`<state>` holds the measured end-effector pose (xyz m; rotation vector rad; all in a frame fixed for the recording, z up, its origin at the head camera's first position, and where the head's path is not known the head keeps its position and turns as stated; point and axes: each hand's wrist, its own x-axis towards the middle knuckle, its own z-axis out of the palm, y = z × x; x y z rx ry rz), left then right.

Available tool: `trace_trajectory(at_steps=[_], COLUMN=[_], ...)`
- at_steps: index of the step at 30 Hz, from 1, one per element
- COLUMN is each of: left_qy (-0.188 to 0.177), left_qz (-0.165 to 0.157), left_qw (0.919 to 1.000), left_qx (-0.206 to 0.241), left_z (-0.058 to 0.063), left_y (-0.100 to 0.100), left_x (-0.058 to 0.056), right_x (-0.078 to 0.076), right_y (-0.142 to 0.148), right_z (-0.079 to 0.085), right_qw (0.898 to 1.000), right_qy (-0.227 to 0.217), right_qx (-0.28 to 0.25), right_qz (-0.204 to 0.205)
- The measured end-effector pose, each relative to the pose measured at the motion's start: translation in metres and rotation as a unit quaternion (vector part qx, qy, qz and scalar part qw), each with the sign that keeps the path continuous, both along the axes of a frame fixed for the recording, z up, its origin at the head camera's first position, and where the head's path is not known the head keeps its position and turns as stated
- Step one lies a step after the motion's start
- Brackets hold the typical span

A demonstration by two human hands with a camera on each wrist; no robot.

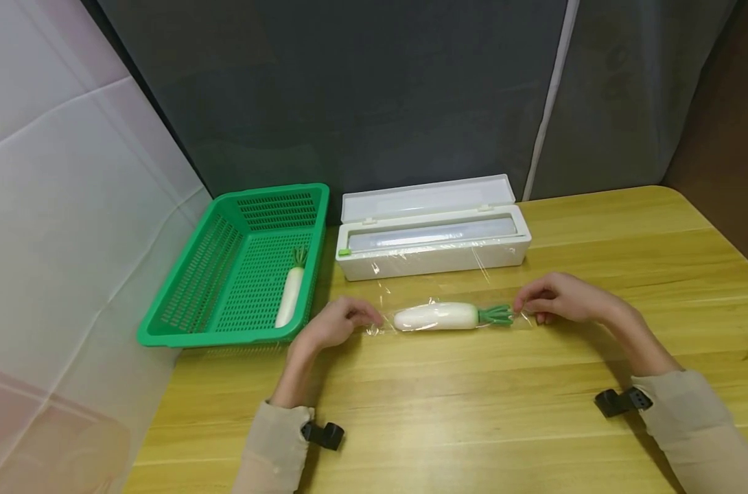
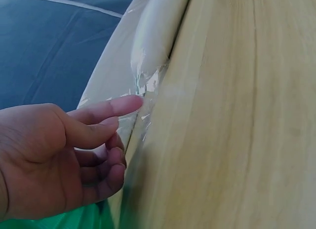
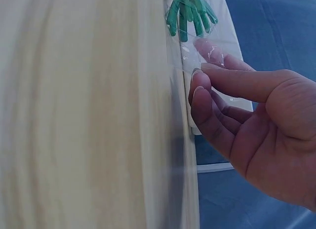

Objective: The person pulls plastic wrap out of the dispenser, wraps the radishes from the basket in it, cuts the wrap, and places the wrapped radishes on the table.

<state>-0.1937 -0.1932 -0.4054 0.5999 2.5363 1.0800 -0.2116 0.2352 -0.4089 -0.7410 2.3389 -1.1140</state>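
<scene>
A white radish (image 1: 436, 317) with green stalks (image 1: 496, 315) lies on the table under clear cling film (image 1: 432, 300). At its rounded end my left hand (image 1: 343, 321) pinches the gathered film, its index finger (image 2: 126, 104) stretched along the crinkled part. Beyond the stalks, my right hand (image 1: 556, 298) holds the film's other end between thumb and fingers. In the right wrist view the index finger (image 3: 210, 54) shows through the film, close to the stalks. The film runs back toward the white dispenser box (image 1: 436, 261).
The dispenser's lid (image 1: 429, 197) stands raised, with a film roll (image 1: 432, 234) inside and a small green piece (image 1: 345, 252) at its front left. On the left, a green basket (image 1: 154, 336) contains another white radish (image 1: 289, 296). A dark curtain (image 1: 374, 89) hangs behind the wooden table (image 1: 448, 418).
</scene>
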Motion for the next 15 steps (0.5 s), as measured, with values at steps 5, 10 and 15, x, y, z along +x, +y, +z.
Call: trace_trajectory(at_steps=[5, 10, 15], left_qy=[0.006, 0.019, 0.048], left_qz=[-0.014, -0.017, -0.011], left_qw=[0.9998, 0.9996, 0.9987], left_qx=[-0.011, -0.013, -0.015], left_z=[0.0004, 0.0017, 0.0053], left_y=[0.0005, -0.0001, 0.0004], left_x=[-0.0004, -0.0005, 0.0006], right_x=[-0.0006, 0.0003, 0.0030], right_y=[0.0007, 0.0018, 0.0032], right_z=[-0.0001, 0.0021, 0.0069], right_qw=[1.000, 1.000, 0.999], right_qy=[0.009, 0.012, 0.025], right_qx=[0.000, -0.003, -0.006], right_qz=[-0.003, -0.008, -0.021])
